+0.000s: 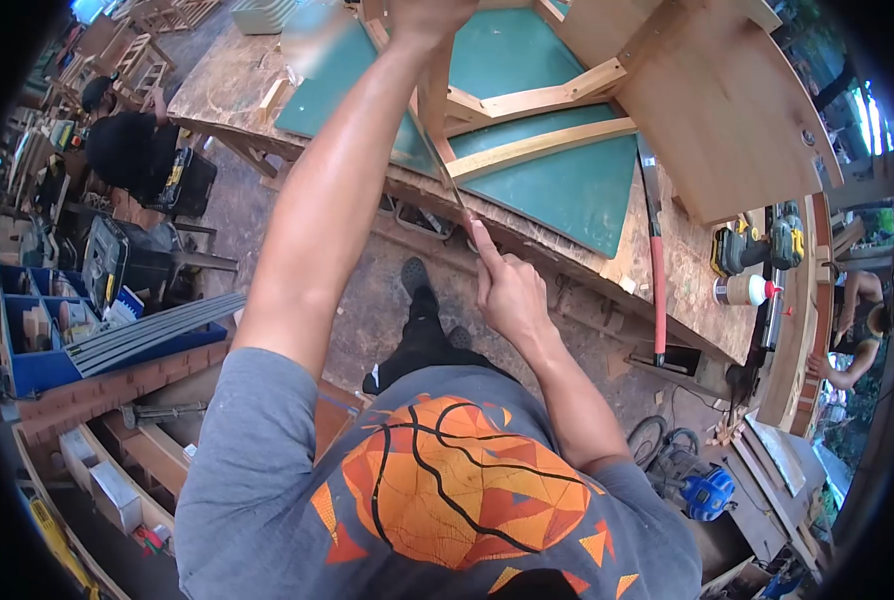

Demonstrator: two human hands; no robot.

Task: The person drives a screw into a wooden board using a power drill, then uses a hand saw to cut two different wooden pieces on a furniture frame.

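My right hand (512,290) is at the near edge of the workbench, index finger stretched along the end of a thin, narrow metal strip (454,188) and the other fingers curled. The strip looks like a file or blade; its exact kind cannot be told. It slants up beside a wooden frame (537,100) with angled slats, which rests on a green panel (567,195). At the top edge, my left hand (429,15) is over the upper part of the frame. Its fingers are cut off from view, so what they hold is hidden.
A red-handled tool (657,290), cordless drills (757,245) and a glue bottle (747,290) lie on the workbench's right side. A large plywood board (737,110) stands there. Blue bins (27,340) are at left, a blue power tool (705,490) below right. Other people (132,150) are nearby.
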